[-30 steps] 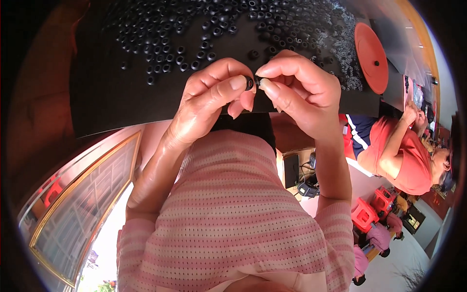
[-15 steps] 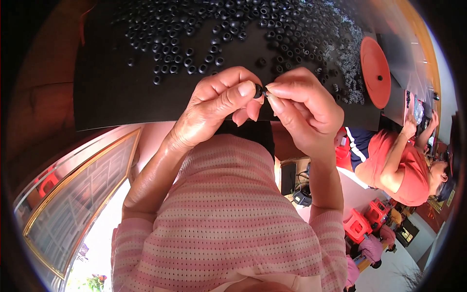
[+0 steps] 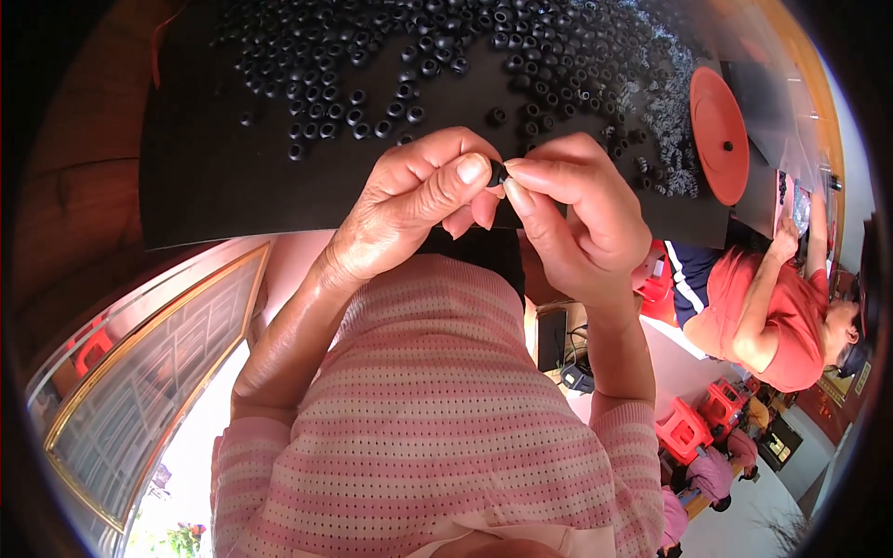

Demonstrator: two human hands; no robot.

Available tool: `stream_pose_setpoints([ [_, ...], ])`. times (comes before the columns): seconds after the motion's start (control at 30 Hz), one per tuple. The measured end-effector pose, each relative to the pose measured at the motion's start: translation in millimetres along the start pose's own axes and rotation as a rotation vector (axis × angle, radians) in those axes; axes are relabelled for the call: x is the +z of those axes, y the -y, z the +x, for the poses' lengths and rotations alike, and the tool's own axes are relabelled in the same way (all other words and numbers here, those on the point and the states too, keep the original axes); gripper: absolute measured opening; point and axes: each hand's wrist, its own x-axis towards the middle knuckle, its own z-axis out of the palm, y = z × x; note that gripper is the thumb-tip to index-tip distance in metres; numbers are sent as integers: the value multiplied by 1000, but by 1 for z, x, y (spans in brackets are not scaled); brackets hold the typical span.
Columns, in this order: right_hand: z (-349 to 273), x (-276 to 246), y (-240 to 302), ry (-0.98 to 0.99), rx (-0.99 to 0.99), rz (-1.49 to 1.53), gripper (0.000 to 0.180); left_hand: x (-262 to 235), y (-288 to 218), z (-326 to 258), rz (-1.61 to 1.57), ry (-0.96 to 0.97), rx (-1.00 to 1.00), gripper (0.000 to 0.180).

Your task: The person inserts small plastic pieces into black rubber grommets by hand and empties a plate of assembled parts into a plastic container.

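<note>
We see one small, rounded piece (image 3: 497, 174) — black where it shows — pinched between the thumb and fingers of the left hand (image 3: 419, 191). It pokes out just beyond that thumb's tip, its near end held at the thumb and forefinger of the right hand (image 3: 581, 209). Skin covers much of it — we cannot tell its full shape.

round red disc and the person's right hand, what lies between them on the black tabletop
In the head view, small black ring-shaped pieces nearer the right hand, then pale glinting bits beside the disc.
</note>
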Motion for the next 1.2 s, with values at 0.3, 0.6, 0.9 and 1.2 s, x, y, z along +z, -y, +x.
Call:
stream_pose_setpoints([
  [0.3, -7, 5, 5, -26, -88, -287, 19, 1, 2, -1, 43, -2, 25, 39],
  [0.6, -3, -12, 3, 112, 174, -18, 33, -3, -1, 0, 91, 85, 6, 42],
  [0.9, -7, -7, -2, 166, -38, -188, 33, 0, -2, -2, 25, 43, -10, 31],
  [1.2, -6, -6, -4, 156, -102, -237, 26, 3, -5, 1, 41, 84, 16, 36],
])
